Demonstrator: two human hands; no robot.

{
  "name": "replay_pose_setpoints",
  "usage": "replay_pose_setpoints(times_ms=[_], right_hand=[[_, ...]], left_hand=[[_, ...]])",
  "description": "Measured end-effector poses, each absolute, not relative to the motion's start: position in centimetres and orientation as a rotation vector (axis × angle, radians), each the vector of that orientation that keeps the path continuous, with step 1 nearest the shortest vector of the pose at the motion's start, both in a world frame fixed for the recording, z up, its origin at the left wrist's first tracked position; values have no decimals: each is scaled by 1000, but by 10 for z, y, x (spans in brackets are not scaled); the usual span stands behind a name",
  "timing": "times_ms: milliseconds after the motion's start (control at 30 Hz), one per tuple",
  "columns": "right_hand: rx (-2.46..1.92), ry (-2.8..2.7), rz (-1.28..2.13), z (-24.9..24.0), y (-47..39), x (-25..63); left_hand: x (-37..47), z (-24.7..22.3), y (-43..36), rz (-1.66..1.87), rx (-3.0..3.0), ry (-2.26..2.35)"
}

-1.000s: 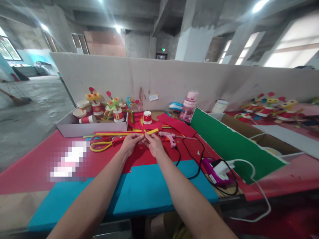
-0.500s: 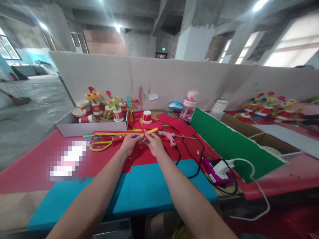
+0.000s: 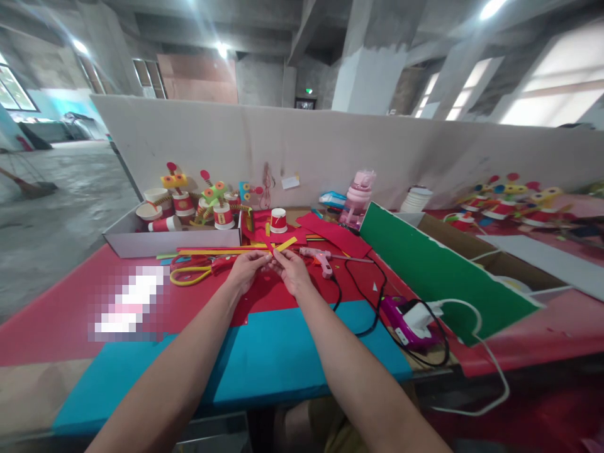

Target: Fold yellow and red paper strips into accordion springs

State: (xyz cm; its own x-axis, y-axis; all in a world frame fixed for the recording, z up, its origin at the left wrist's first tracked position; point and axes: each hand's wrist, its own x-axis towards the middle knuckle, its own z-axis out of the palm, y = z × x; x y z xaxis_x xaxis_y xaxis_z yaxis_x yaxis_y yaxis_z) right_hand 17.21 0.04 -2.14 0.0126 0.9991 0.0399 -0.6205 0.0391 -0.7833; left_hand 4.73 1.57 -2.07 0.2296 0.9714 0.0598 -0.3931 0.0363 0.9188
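Note:
Over the middle of the table, my left hand [image 3: 249,269] and my right hand [image 3: 291,270] meet with fingertips pinched together. Between them are a yellow paper strip [image 3: 287,243], sticking out to the upper right, and a red paper strip [image 3: 267,241], pointing away from me. The strips cross at my fingertips; my fingers cover the joint. Just beyond stands an upside-down red and white paper cup [image 3: 278,221]. A pink glue gun [image 3: 323,262] lies right of my right hand. Left of my left hand are yellow-handled scissors [image 3: 191,277] and long yellow strips [image 3: 207,253].
A white tray [image 3: 174,244] at left holds cups and paper-cup figures [image 3: 221,211]. At right stand a green-sided box [image 3: 438,270] and a purple power strip [image 3: 410,324] with cables. A blue sheet [image 3: 278,358] covers the near edge. A pink bottle [image 3: 359,196] stands behind.
The free end of the yellow strip has tipped slightly upward and left. Both hands stay pinched in nearly the same place.

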Motion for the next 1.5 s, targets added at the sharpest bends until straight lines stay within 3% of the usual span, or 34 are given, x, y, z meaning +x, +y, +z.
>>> replay_pose_setpoints(times_ms=[333,633,1500], right_hand=[[-742,-739,1244,-27,3,166],[-702,-736,1366,-25,0,166],[-824,-803,1144,-32,2,158]], left_hand=[[47,-20,15,1172,990,719],[46,-23,17,1209,980,751],[50,-25,17,1227,937,765]])
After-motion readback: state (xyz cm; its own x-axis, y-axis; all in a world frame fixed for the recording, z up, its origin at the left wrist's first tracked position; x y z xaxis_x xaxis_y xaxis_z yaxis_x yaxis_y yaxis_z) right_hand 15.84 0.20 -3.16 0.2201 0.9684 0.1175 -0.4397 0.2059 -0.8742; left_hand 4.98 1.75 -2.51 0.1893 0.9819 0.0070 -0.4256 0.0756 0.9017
